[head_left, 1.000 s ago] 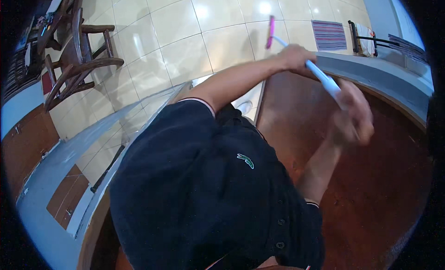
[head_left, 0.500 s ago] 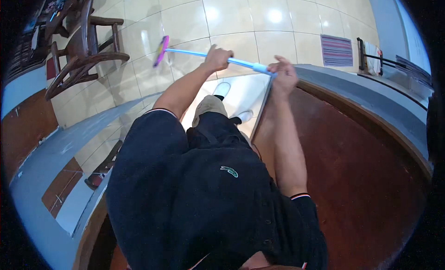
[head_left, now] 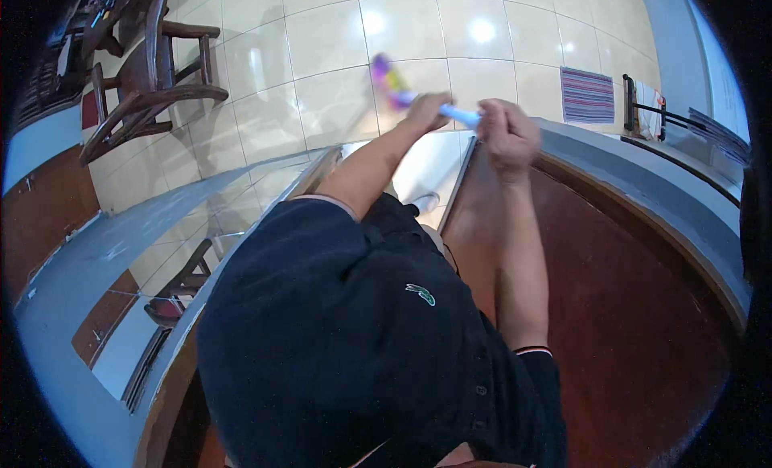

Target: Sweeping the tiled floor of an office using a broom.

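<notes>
I hold a broom [head_left: 462, 117] with a light-blue handle and a purple and yellow head [head_left: 389, 80], which is smeared by motion. My left hand [head_left: 430, 112] is closed round the handle close to the head. My right hand [head_left: 511, 136] is a fist at the handle's upper end, to the right of the left hand. The broom head is over the pale tiled floor [head_left: 322, 106]. Whether its bristles touch the tiles, I cannot tell.
Wooden chairs [head_left: 153, 66] stand at the far left. A striped mat [head_left: 587, 96] lies at the far right beside a dark rack with a white cloth [head_left: 646, 108]. A red-brown panel [head_left: 627, 291] fills the right side, and a grey-blue wall edge [head_left: 145, 219] curves along the left.
The broom head has swung right, nearer my feet. My left hand has shifted right along with it. My right hand has moved slightly right and its fingers have closed.
</notes>
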`<state>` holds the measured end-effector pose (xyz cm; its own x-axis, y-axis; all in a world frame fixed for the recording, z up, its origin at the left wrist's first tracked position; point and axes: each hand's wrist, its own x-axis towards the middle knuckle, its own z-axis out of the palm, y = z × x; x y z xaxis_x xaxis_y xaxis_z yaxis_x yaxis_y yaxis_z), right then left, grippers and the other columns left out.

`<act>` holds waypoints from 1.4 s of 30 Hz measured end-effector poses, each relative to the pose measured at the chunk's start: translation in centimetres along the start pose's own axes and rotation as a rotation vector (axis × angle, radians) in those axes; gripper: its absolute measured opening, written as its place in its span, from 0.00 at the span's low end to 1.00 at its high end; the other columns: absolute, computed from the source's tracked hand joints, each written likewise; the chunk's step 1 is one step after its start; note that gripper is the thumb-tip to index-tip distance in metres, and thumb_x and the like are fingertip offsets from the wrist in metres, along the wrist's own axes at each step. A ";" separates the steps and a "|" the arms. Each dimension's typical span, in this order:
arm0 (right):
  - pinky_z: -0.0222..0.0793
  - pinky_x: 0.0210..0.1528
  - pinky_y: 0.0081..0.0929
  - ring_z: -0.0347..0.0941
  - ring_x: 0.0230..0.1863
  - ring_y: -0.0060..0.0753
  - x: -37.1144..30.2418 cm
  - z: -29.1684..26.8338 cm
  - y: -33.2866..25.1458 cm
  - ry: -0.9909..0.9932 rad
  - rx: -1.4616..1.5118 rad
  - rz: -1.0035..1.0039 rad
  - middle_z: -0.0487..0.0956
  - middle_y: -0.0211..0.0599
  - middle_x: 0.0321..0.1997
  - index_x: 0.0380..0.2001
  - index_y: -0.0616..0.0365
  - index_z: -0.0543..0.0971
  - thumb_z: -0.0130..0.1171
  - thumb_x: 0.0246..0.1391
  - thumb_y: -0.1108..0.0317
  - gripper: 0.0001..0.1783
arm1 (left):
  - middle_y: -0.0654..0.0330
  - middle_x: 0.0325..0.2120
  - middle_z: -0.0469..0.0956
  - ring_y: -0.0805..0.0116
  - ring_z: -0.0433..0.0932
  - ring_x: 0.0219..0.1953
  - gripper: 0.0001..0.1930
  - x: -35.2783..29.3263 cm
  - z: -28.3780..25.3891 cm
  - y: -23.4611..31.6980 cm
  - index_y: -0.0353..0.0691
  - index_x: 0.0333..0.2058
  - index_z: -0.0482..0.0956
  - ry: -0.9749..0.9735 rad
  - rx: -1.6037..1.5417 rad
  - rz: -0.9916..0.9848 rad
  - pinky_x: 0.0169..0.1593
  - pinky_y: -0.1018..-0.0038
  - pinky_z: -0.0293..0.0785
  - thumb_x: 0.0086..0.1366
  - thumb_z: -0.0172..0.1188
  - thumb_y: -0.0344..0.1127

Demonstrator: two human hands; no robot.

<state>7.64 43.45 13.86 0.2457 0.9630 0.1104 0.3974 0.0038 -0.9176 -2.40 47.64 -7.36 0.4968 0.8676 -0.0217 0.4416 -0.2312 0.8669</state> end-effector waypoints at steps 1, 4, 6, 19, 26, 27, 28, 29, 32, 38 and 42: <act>0.62 0.18 0.16 0.67 0.16 0.15 -0.8 0.7 1.7 -0.031 0.063 0.134 0.73 0.30 0.14 0.25 0.64 0.78 0.55 0.50 0.71 0.07 | 0.59 0.25 0.77 0.55 0.76 0.30 0.13 -3.0 -0.4 -2.1 0.51 0.31 0.75 -0.133 0.010 -0.132 0.35 0.63 0.71 0.41 0.61 0.34; 0.61 0.19 0.15 0.65 0.16 0.16 -4.7 2.2 5.1 -0.145 0.103 0.379 0.71 0.29 0.14 0.27 0.65 0.77 0.52 0.53 0.71 0.08 | 0.57 0.29 0.78 0.58 0.76 0.34 0.11 -9.5 -2.6 -5.5 0.50 0.31 0.77 -0.472 0.362 -0.256 0.37 0.63 0.69 0.45 0.58 0.37; 0.61 0.19 0.16 0.64 0.15 0.16 -6.2 1.9 6.0 -0.127 0.172 0.423 0.70 0.29 0.14 0.28 0.66 0.76 0.52 0.53 0.70 0.09 | 0.57 0.27 0.78 0.58 0.77 0.32 0.10 -10.1 -3.4 -5.3 0.50 0.30 0.77 -0.470 0.431 -0.173 0.35 0.63 0.69 0.45 0.57 0.38; 0.58 0.20 0.19 0.62 0.16 0.22 -12.3 -12.1 -4.2 0.562 0.209 -0.035 0.65 0.31 0.13 0.31 0.69 0.73 0.44 0.58 0.68 0.13 | 0.54 0.16 0.75 0.53 0.75 0.21 0.08 -1.4 -0.5 12.3 0.47 0.28 0.78 -0.457 0.165 0.390 0.30 0.59 0.69 0.50 0.53 0.37; 0.61 0.27 0.22 0.64 0.20 0.26 -24.4 -12.3 -5.3 0.969 0.436 0.081 0.67 0.33 0.16 0.31 0.69 0.72 0.44 0.57 0.64 0.16 | 0.52 0.19 0.76 0.52 0.76 0.24 0.08 -8.8 4.2 15.9 0.48 0.30 0.77 -0.945 0.249 0.567 0.30 0.59 0.71 0.51 0.53 0.38; 0.61 0.27 0.22 0.64 0.20 0.26 -26.2 -12.1 -5.8 1.031 0.413 0.110 0.67 0.33 0.16 0.31 0.69 0.72 0.44 0.57 0.64 0.16 | 0.52 0.19 0.76 0.52 0.76 0.25 0.08 -10.2 4.7 16.4 0.48 0.30 0.77 -0.985 0.269 0.592 0.30 0.60 0.71 0.51 0.54 0.39; 0.62 0.28 0.23 0.64 0.21 0.26 -27.8 -11.9 -6.1 1.061 0.395 0.142 0.68 0.34 0.17 0.31 0.69 0.72 0.44 0.57 0.64 0.16 | 0.52 0.20 0.76 0.52 0.75 0.25 0.09 -11.5 5.3 17.0 0.49 0.32 0.77 -1.035 0.318 0.580 0.31 0.60 0.71 0.50 0.55 0.39; 0.62 0.28 0.23 0.65 0.21 0.26 -29.6 -11.8 -6.6 1.123 0.360 0.177 0.68 0.35 0.17 0.31 0.69 0.72 0.44 0.57 0.63 0.16 | 0.53 0.21 0.76 0.51 0.75 0.26 0.10 -12.8 5.8 17.6 0.50 0.33 0.77 -1.100 0.298 0.607 0.31 0.59 0.71 0.50 0.56 0.38; 0.65 0.30 0.22 0.68 0.24 0.24 -34.4 -10.2 -8.0 1.159 0.361 0.062 0.72 0.35 0.21 0.33 0.68 0.74 0.47 0.57 0.63 0.16 | 0.51 0.21 0.77 0.50 0.76 0.26 0.09 -17.0 6.3 19.0 0.48 0.33 0.77 -1.207 0.303 0.657 0.32 0.61 0.72 0.52 0.54 0.39; 0.64 0.32 0.21 0.68 0.28 0.23 -46.0 -8.6 -11.2 1.155 0.372 -0.109 0.73 0.35 0.25 0.39 0.68 0.73 0.57 0.49 0.50 0.28 | 0.50 0.24 0.77 0.51 0.77 0.29 0.11 -26.4 8.5 24.3 0.49 0.35 0.76 -1.534 0.388 0.726 0.35 0.62 0.73 0.54 0.52 0.41; 0.64 0.31 0.22 0.68 0.27 0.23 -54.1 -5.5 -14.7 1.227 0.363 -0.130 0.73 0.35 0.25 0.39 0.66 0.74 0.60 0.46 0.50 0.28 | 0.48 0.25 0.77 0.51 0.77 0.32 0.12 -35.0 8.6 26.6 0.47 0.36 0.76 -1.607 0.440 0.783 0.36 0.62 0.73 0.54 0.52 0.42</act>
<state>-6.66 -10.21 23.51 0.9493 0.0738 0.3055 0.2645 0.3379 -0.9033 -1.60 7.36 12.12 0.6924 -0.6292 -0.3530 -0.2056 -0.6411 0.7394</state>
